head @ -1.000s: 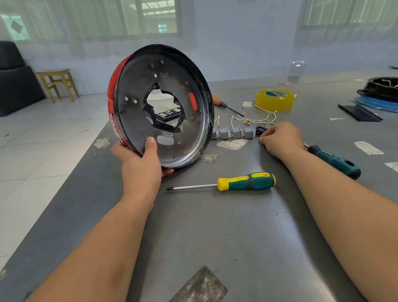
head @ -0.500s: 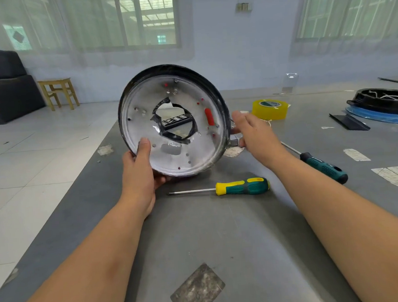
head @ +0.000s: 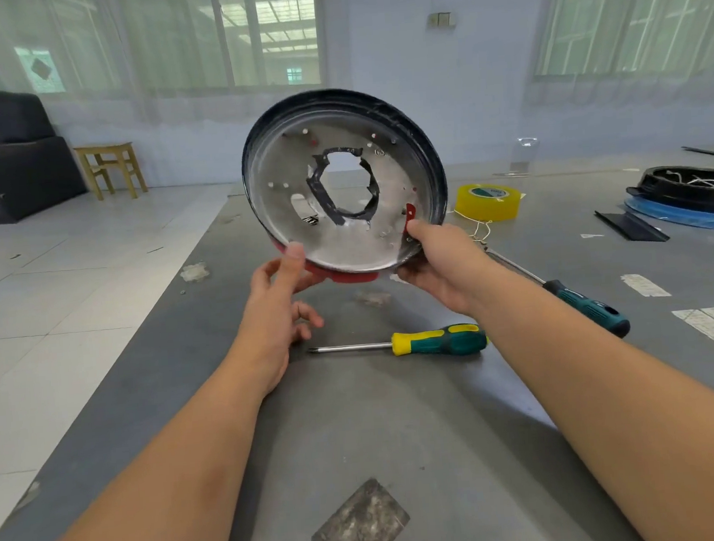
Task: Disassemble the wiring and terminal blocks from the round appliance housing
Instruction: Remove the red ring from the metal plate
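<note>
Holding round metal appliance housing with black rim and red underside (head: 343,195) up off the grey metal tabletop (head: 400,436), tilted, shiny inner face toward the camera, jagged black-edged hole in its middle. Hovering above the tabletop's left half, nearer the far edge than the near one.

Right hand (head: 439,260) grasping the housing's lower right rim, thumb on the inner face next to a small red tab, fingers curled round behind. Left hand (head: 277,305) only touching the lower left rim: thumb pressing on the rim's edge, other fingers loosely bent and spread, not wrapping anything.

Lying flat just below the hands, mid-tabletop: yellow-and-green handled Phillips screwdriver (head: 411,343), tip pointing toward the left edge. Lying partly under the right forearm: second screwdriver with dark green and black handle (head: 586,305), shaft running diagonally up toward the housing.

Sitting just right of the housing, toward the far edge: roll of yellow tape (head: 488,201). Trailing in front of the roll: thin pale wire loops (head: 481,230), partly hidden by the right hand. Terminal blocks not visible.

Sitting at the far right edge: black round part with white wires inside, stacked on a blue disc (head: 688,200); flat black strip (head: 631,225) just beside it.

Showing near the near edge: rough grey patch (head: 360,523) on the tabletop.
</note>
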Action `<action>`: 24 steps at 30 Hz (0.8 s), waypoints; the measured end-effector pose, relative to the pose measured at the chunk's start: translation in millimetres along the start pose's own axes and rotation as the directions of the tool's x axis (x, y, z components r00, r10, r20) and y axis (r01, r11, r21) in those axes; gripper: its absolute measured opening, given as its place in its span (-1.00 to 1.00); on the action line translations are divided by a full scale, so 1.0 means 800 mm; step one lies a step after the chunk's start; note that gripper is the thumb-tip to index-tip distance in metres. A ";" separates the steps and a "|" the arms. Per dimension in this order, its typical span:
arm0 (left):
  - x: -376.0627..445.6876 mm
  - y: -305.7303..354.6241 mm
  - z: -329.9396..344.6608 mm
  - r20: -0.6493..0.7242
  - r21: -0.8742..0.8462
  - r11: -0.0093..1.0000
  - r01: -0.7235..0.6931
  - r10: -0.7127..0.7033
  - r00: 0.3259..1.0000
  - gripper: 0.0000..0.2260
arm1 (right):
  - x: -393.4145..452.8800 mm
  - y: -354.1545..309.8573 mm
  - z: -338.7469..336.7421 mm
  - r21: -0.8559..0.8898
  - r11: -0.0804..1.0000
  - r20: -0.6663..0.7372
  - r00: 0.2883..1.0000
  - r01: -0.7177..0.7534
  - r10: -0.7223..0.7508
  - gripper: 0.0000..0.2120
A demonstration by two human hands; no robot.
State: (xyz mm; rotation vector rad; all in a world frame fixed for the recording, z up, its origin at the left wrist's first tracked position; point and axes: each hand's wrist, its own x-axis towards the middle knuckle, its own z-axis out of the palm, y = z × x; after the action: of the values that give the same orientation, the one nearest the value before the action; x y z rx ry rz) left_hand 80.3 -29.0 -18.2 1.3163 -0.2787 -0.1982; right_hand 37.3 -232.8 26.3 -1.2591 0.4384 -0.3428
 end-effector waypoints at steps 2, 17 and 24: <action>-0.003 0.000 0.004 0.054 0.055 0.998 0.000 -0.003 0.999 -0.16 | -0.008 0.003 0.013 0.057 0.996 0.068 0.996 -0.062 0.058 -0.87; 0.014 -0.009 -0.004 -0.078 -0.148 0.987 0.061 -0.073 0.994 -0.75 | -0.010 0.017 0.016 -0.050 0.994 0.103 0.990 -0.095 0.099 -0.87; 0.007 0.000 -0.003 -0.079 -0.225 0.971 0.086 -0.106 0.991 -0.48 | -0.015 0.035 0.039 0.026 0.995 0.127 0.987 -0.099 0.095 -0.79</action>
State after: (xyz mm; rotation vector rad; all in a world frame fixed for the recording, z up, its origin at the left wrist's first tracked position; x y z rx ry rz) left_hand 86.8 -28.2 -18.0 1.1148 -0.1119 -0.2441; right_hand 42.4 -193.6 8.2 -1.2158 0.3839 -0.1863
